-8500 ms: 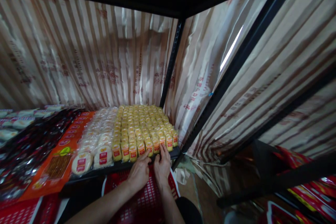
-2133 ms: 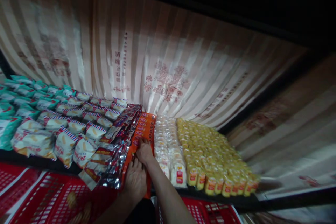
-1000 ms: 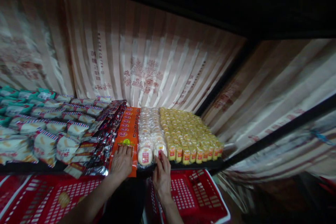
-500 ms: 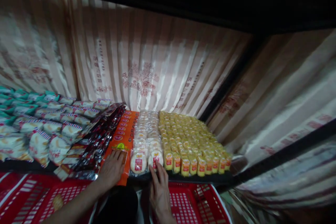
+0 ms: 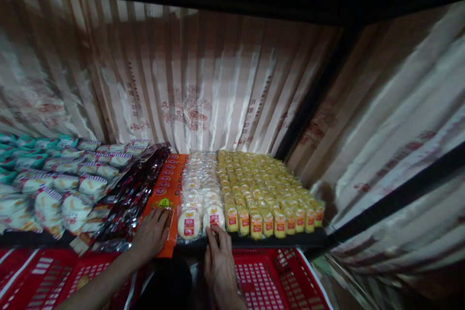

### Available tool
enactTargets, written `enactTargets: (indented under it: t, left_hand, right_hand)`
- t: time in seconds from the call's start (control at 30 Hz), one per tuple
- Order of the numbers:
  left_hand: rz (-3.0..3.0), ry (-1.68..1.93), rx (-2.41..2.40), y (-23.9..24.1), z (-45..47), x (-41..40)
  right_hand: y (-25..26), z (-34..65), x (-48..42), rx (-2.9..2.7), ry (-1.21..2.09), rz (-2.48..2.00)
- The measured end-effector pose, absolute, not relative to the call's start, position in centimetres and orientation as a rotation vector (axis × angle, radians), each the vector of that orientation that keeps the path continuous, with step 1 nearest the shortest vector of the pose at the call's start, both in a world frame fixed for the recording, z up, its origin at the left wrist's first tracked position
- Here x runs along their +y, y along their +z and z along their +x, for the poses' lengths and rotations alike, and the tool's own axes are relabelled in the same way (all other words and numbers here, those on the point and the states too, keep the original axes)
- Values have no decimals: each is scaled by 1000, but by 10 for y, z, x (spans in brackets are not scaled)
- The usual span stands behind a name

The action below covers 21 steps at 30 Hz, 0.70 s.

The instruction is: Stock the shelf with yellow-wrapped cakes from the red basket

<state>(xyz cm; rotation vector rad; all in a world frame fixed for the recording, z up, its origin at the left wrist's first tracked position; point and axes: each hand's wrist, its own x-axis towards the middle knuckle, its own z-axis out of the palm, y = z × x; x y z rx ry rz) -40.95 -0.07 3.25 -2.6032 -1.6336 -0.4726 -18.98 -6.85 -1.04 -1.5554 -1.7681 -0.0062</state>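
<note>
My left hand (image 5: 150, 234) lies flat, fingers spread, on the front end of a row of orange snack packets (image 5: 166, 193) on a dark shelf (image 5: 276, 241). My right hand (image 5: 219, 263) reaches up from below, its fingertips touching the front round white cake packet (image 5: 213, 216) with a red label. A second round white packet (image 5: 188, 223) sits just left of it. Rows of small yellow packets (image 5: 261, 189) fill the shelf to the right.
Dark foil packets (image 5: 127, 198) and white and teal bags (image 5: 47, 179) lie to the left. Red plastic baskets (image 5: 276, 281) stand below the shelf. A striped shiny curtain (image 5: 189, 87) hangs behind, and a black frame post (image 5: 316, 92) rises at the right.
The view has drifted slightly. My left hand stays on the orange packets, while my right hand has stayed at the front white round packet, fingertips against it.
</note>
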Motion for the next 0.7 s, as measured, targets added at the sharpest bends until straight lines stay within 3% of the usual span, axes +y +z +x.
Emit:
enactTargets:
  t: [0.23, 0.43, 0.7]
  left_hand:
    - [-2542, -487, -1796, 42, -400, 1]
    - [-2706, -685, -1549, 49, -374, -8]
    - [-2782, -553, -1473, 43, -362, -2]
  right_hand:
    - [-9, -188, -66, -1771, -19, -1569]
    - [-13, -186, -64, -1780, -21, -1547]
    - [-13, -188, -58, -1783, -34, -1588]
